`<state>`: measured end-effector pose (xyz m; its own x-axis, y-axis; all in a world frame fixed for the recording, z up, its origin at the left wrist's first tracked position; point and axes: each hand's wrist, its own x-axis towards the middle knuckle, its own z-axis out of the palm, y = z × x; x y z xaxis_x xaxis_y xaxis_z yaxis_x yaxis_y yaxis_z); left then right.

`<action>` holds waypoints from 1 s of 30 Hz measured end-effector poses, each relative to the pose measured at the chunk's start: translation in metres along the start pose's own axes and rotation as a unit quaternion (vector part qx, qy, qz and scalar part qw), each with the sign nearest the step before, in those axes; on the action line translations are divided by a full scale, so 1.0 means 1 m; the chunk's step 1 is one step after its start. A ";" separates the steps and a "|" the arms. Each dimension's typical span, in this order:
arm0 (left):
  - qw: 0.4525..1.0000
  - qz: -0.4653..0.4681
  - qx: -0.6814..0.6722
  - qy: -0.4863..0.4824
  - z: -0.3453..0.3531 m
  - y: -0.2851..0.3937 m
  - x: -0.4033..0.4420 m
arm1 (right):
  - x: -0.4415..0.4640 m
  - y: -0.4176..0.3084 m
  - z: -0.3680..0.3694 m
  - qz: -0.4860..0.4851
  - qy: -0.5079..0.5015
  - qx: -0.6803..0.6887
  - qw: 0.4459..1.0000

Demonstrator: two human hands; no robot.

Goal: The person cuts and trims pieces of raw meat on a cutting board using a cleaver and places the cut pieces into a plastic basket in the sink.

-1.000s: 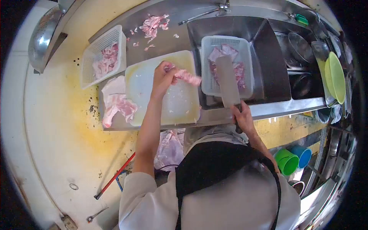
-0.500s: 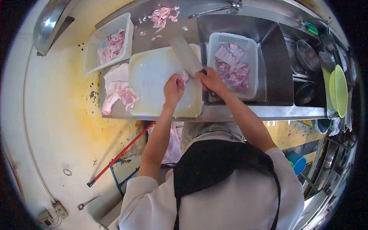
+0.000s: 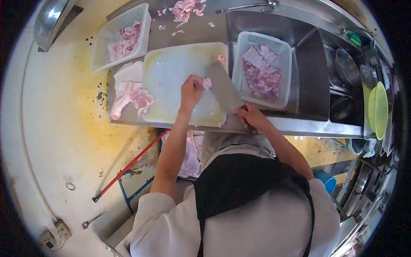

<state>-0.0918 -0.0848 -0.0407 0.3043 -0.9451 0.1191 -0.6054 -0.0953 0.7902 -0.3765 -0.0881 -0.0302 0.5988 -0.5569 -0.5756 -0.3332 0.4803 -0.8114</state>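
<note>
Over the middle of the white cutting board [image 3: 171,64], my left hand [image 3: 191,92] is closed on a small piece of meat [image 3: 207,83] that sticks out at its right side. My right hand [image 3: 251,117] grips the handle of a cleaver [image 3: 227,89]. Its broad blade lies over the board's right edge, pointing up and left, a little apart from the meat. A small pinkish scrap [image 3: 219,58] sits near the board's upper right corner. Left of the board lies a larger slab of raw meat [image 3: 129,92] on the steel counter.
A white basket of meat pieces [image 3: 145,25] stands at the upper left. Another white basket [image 3: 287,64] with cut meat sits in the sink [image 3: 306,85] at right. Trimmings [image 3: 184,9] lie behind the board near the faucet [image 3: 246,7]. Yellow-green baskets [image 3: 378,110] stand far right.
The cleaver has moved down and right, away from the board's top edge. A scrap now shows at the board's upper right. My left hand stays near the same spot with its piece.
</note>
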 end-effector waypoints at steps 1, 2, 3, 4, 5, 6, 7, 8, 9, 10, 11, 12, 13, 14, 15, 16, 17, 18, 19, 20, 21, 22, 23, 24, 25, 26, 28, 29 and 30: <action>0.999 -0.030 0.025 0.000 -0.006 0.008 0.002 | -0.015 0.000 0.000 0.016 0.001 -0.034 0.999; 0.997 -0.057 0.049 -0.001 -0.011 0.016 0.006 | -0.029 -0.002 -0.002 0.031 0.005 -0.068 0.997; 0.994 -0.084 0.073 -0.002 -0.012 0.023 0.010 | -0.043 -0.003 -0.007 0.030 -0.002 -0.069 0.997; 0.990 -0.073 0.117 -0.026 -0.009 0.022 0.015 | -0.058 -0.004 -0.012 0.030 -0.011 -0.071 0.997; 0.984 -0.062 0.162 -0.050 -0.005 0.020 0.020 | -0.068 -0.002 -0.016 0.030 -0.020 -0.074 0.997; 0.975 -0.052 0.206 -0.072 -0.004 0.025 0.023 | -0.072 0.003 -0.020 0.025 -0.004 -0.062 0.998; 0.963 -0.040 0.250 -0.090 -0.002 0.030 0.025 | -0.074 0.007 -0.024 0.019 0.010 -0.051 0.998; 0.949 -0.030 0.293 -0.110 0.002 0.036 0.025 | -0.074 0.011 -0.025 0.016 0.024 -0.040 0.999; 0.933 -0.019 0.334 -0.131 0.004 0.042 0.024 | -0.068 0.010 -0.024 -0.013 0.051 -0.051 0.997; 0.935 -0.015 0.333 -0.122 0.005 0.037 0.024 | -0.053 0.003 -0.022 -0.043 0.079 -0.062 0.994; 0.936 -0.011 0.333 -0.112 0.006 0.029 0.025 | -0.036 -0.006 -0.020 -0.073 0.107 -0.073 0.989; 0.937 -0.004 0.333 -0.102 0.006 0.023 0.026 | -0.015 -0.014 -0.016 -0.092 0.122 -0.080 0.985; 0.950 -0.026 0.289 -0.119 0.002 0.020 0.027 | 0.006 -0.026 -0.011 -0.111 0.137 -0.086 0.980; 0.959 -0.048 0.244 -0.137 -0.003 0.019 0.029 | 0.022 -0.041 -0.004 -0.113 0.117 -0.058 0.985; 0.965 -0.069 0.199 -0.156 -0.007 0.016 0.030 | 0.036 -0.055 0.003 -0.113 0.099 -0.029 0.988; 0.975 -0.055 0.163 -0.140 -0.006 0.006 0.029 | 0.053 -0.060 0.009 -0.134 0.089 -0.006 0.987; 0.983 -0.042 0.126 -0.123 -0.003 -0.011 0.026 | 0.069 -0.061 0.014 -0.154 0.079 0.016 0.985; 0.990 -0.030 0.087 -0.106 0.000 -0.019 0.025 | 0.080 -0.063 0.017 -0.156 0.084 0.003 0.984; 0.990 -0.008 0.097 -0.106 -0.001 -0.011 0.024 | 0.088 -0.066 0.020 -0.157 0.088 -0.012 0.983; 0.989 0.011 0.107 -0.105 -0.003 -0.005 0.022 | 0.092 -0.066 0.021 -0.158 0.090 -0.029 0.983; 0.988 0.027 0.117 -0.101 -0.006 -0.001 0.020 | 0.089 -0.067 0.021 -0.146 0.090 -0.039 0.984; 0.989 0.033 0.115 -0.088 -0.007 0.003 0.018 | 0.083 -0.066 0.021 -0.134 0.088 -0.049 0.986; 0.990 0.037 0.112 -0.073 -0.007 0.007 0.017 | 0.077 -0.064 0.021 -0.122 0.085 -0.060 0.987; 0.991 0.041 0.110 -0.059 -0.008 0.009 0.016 | 0.068 -0.061 0.021 -0.102 0.067 -0.046 0.991; 0.993 0.020 0.096 -0.061 -0.011 0.011 0.016 | 0.058 -0.057 0.019 -0.082 0.050 -0.033 0.995; 0.995 0.001 0.081 -0.063 -0.013 0.014 0.016 | 0.049 -0.051 0.016 -0.063 0.036 -0.019 0.997; 0.997 -0.034 0.043 -0.058 -0.015 0.013 0.017 | 0.038 -0.035 0.011 -0.046 0.001 -0.021 0.999; 0.997 -0.049 0.022 -0.050 -0.016 0.011 0.018 | 0.033 -0.026 0.009 -0.038 -0.016 -0.021 0.999; 0.997 -0.064 0.000 -0.042 -0.019 0.008 0.019 | 0.028 -0.017 0.007 -0.035 -0.017 -0.041 0.998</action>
<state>-0.0772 -0.0981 -0.0205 0.3169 -0.9479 -0.0331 -0.5660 -0.2170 0.7954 -0.3487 -0.1077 -0.0317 0.6473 -0.5631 -0.5138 -0.3465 0.3830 -0.8563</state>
